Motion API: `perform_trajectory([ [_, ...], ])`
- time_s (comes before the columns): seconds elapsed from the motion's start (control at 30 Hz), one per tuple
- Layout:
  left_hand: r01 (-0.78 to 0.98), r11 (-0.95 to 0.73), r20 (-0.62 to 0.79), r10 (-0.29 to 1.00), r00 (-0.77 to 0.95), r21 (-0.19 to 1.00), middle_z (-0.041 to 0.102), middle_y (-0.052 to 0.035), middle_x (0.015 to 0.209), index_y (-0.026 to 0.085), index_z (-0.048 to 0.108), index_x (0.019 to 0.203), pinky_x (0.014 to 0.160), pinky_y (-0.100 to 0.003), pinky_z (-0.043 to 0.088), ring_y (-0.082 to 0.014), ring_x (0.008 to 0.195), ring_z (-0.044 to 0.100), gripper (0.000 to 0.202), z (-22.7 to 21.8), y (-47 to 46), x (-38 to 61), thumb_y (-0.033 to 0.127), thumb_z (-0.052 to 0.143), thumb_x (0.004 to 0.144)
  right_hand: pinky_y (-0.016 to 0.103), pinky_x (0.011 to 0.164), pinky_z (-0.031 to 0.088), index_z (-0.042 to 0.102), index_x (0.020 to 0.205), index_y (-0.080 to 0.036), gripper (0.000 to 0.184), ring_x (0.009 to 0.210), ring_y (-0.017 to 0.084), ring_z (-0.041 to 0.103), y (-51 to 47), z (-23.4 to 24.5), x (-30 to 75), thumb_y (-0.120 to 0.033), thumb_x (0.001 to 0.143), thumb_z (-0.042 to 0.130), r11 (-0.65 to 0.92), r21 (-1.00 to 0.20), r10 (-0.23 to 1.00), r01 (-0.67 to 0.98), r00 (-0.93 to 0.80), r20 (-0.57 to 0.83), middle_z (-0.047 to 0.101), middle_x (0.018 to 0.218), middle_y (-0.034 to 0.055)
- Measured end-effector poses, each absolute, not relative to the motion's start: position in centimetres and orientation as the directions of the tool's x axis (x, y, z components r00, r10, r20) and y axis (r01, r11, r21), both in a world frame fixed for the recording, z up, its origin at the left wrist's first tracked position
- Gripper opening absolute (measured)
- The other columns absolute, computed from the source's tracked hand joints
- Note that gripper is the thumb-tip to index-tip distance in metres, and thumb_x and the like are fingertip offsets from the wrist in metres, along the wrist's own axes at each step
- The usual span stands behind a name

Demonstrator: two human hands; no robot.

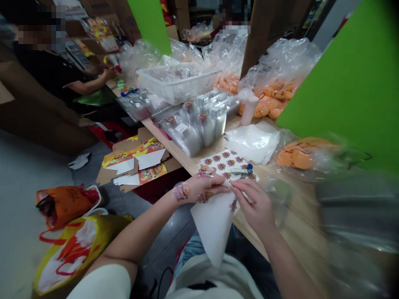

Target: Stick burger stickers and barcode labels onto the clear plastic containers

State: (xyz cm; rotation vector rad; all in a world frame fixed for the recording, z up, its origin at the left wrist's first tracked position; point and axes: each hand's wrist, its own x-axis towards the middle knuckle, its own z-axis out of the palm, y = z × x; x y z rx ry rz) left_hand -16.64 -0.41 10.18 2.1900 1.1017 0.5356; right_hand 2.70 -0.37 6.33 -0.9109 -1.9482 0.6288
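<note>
My left hand [204, 185], with burger-print stickers stuck on its back and wrist, is closed on the upper edge of a white sticker backing sheet [213, 232]. The sheet hangs down toward my lap, mostly bare. My right hand [256, 202] pinches at the same sheet's top right edge, fingertips meeting those of the left; a sticker there is partly hidden. Just beyond my fingers, a printed sticker sheet [222, 166] lies on the table with a slim utility knife-like tool [241, 170], blue at one end, on top.
Stacked clear plastic packs [199, 124], some stickered, and a white basket [187, 89] stand farther back. Bags of orange pieces [274, 97] sit behind at right. Flattened printed boxes [137, 160] lie left, below the tabletop [299, 216]. A co-worker [59, 74] sits at far left.
</note>
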Motion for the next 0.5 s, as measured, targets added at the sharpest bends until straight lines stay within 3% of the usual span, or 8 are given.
perform_trajectory([
  [0.17, 0.581, -0.484, 0.004, 0.77, 0.638, 0.654, 0.052, -0.0006, 0.069, 0.015, 0.054, 0.074, 0.06, -0.022, 0.034, -0.0111, 0.065, 0.047, 0.026, 10.9, -0.3, -16.6, 0.031, 0.041, 0.09, 0.034, 0.077, 0.048, 0.066, 0.085, -0.021, 0.017, 0.086, 0.019, 0.06, -0.4, 5.7, 3.1, -0.029, 0.084, 0.051, 0.368, -0.876, 0.919, 0.312, -0.263, 0.292, 0.066, 0.089, 0.0049],
  [0.23, 0.58, -0.495, -0.029, 0.745, 0.667, 0.647, 0.056, -0.0021, 0.074, 0.016, 0.057, 0.081, 0.062, -0.021, 0.036, -0.0119, 0.069, 0.05, 0.024, 11.1, -0.4, -16.8, 0.03, 0.039, 0.09, 0.035, 0.074, 0.049, 0.066, 0.088, -0.02, 0.022, 0.081, 0.019, 0.061, 0.2, 5.9, 3.6, -0.035, 0.084, 0.05, 0.2, -0.943, 0.976, 0.266, -0.136, 0.169, 0.066, 0.087, 0.0051],
  [0.3, 0.592, -0.525, -0.033, 0.731, 0.682, 0.611, 0.059, -0.0043, 0.081, 0.017, 0.058, 0.09, 0.064, -0.022, 0.038, -0.0131, 0.074, 0.052, 0.02, 10.9, -0.5, -16.8, 0.027, 0.041, 0.09, 0.036, 0.074, 0.049, 0.065, 0.095, -0.019, 0.027, 0.079, 0.018, 0.062, 1.0, 7.2, 4.0, -0.038, 0.085, 0.048, 0.139, -0.96, 0.983, 0.243, 0.087, 0.164, 0.066, 0.088, 0.0051],
  [0.37, 0.597, -0.564, -0.026, 0.714, 0.7, 0.571, 0.061, -0.0063, 0.089, 0.018, 0.058, 0.099, 0.067, -0.023, 0.041, -0.0151, 0.078, 0.054, 0.018, 10.5, -0.6, -16.4, 0.023, 0.045, 0.087, 0.037, 0.082, 0.047, 0.064, 0.099, -0.02, 0.025, 0.085, 0.018, 0.06, 1.4, 9.3, 3.6, -0.034, 0.085, 0.05, 0.295, -0.882, 0.897, 0.367, 0.21, 0.388, 0.065, 0.093, 0.0049],
  [0.4, 0.596, -0.571, -0.023, 0.711, 0.703, 0.564, 0.062, -0.0067, 0.091, 0.019, 0.059, 0.102, 0.068, -0.024, 0.042, -0.0161, 0.08, 0.055, 0.02, 10.2, -0.7, -16.0, 0.021, 0.049, 0.085, 0.039, 0.088, 0.044, 0.064, 0.1, -0.021, 0.023, 0.09, 0.019, 0.059, 1.4, 10.5, 3.1, -0.03, 0.084, 0.051, 0.417, -0.782, 0.832, 0.463, 0.153, 0.534, 0.065, 0.096, 0.0047],
  [0.43, 0.603, -0.558, -0.02, 0.724, 0.689, 0.571, 0.062, -0.0068, 0.091, 0.02, 0.06, 0.101, 0.068, -0.025, 0.043, -0.0169, 0.08, 0.055, 0.02, 9.9, -0.7, -15.6, 0.02, 0.052, 0.082, 0.04, 0.092, 0.041, 0.065, 0.1, -0.023, 0.021, 0.096, 0.019, 0.057, 1.3, 11.8, 2.3, -0.026, 0.083, 0.053, 0.537, -0.653, 0.763, 0.534, 0.023, 0.646, 0.064, 0.098, 0.0043],
  [0.5, 0.63, -0.483, -0.007, 0.79, 0.613, 0.608, 0.063, -0.0068, 0.092, 0.019, 0.062, 0.096, 0.07, -0.028, 0.046, -0.017, 0.079, 0.056, 0.016, 9.4, -0.9, -14.6, 0.022, 0.055, 0.082, 0.043, 0.095, 0.039, 0.067, 0.095, -0.026, 0.019, 0.102, 0.022, 0.053, 0.7, 13.7, 0.6, -0.021, 0.08, 0.056, 0.728, -0.429, 0.645, 0.535, -0.324, 0.692, 0.065, 0.1, 0.0032],
])
